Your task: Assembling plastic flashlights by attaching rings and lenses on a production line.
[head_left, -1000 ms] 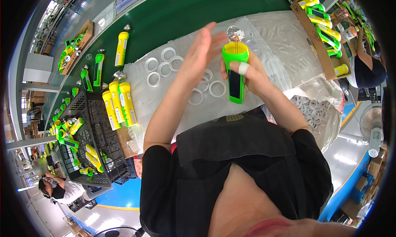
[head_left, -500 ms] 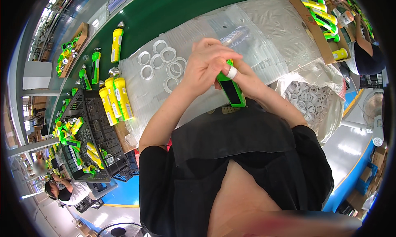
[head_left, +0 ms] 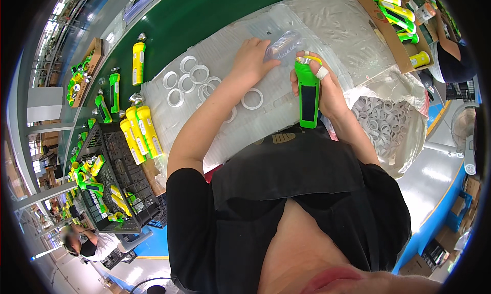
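The green flashlight (head_left: 308, 94) is at 2 o'clock from the centre, standing almost upright in the right hand (head_left: 327, 82). The fingers of this hand grasp it around the neck, just below its yellow rim, and the thumb with the white band lies against the head. A silvery reflector (head_left: 304, 60) sits in the mouth. The left hand (head_left: 253, 64), at 12 o'clock, has its fingers spread and its thumb apart, beside the near end of a stack of clear discs (head_left: 284, 44); I cannot tell if they touch it.

At 2 o'clock, further out, a cardboard box (head_left: 377, 22) contains yellow and green flashlights (head_left: 399, 20). At 3 o'clock, a plastic bag (head_left: 417, 97) is open, with many small white rings (head_left: 381, 122) inside. Between 8 and 9 o'clock, a black crate (head_left: 135, 179) contains more flashlights, lying in disorder.

Half a second ago, the left hand was covering the head of the flashlight; now it is well apart from it. One second ago, the reflector was standing above the mouth on its wires, and now it is inside.
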`<state>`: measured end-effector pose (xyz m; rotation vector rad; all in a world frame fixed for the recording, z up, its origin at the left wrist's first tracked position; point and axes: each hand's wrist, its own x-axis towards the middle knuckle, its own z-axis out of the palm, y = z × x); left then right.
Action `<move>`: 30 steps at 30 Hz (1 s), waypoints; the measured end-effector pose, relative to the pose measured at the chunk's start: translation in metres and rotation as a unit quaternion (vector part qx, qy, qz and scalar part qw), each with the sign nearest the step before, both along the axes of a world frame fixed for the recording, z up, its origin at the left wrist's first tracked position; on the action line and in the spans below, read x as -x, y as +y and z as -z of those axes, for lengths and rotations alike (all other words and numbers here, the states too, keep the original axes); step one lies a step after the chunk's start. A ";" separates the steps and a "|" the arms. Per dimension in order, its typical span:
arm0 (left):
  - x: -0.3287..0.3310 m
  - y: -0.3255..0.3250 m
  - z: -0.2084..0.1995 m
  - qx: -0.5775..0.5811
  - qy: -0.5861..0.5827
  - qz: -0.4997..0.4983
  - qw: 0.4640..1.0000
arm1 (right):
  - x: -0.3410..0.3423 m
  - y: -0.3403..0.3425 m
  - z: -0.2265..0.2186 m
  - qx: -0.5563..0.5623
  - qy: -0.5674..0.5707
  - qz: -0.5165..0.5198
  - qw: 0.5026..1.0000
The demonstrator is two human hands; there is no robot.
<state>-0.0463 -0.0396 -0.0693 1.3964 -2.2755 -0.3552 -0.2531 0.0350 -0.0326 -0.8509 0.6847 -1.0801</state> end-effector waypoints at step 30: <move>-0.006 0.085 -0.046 0.054 0.361 0.085 0.927 | -0.042 0.002 -0.015 0.130 0.027 -0.113 0.985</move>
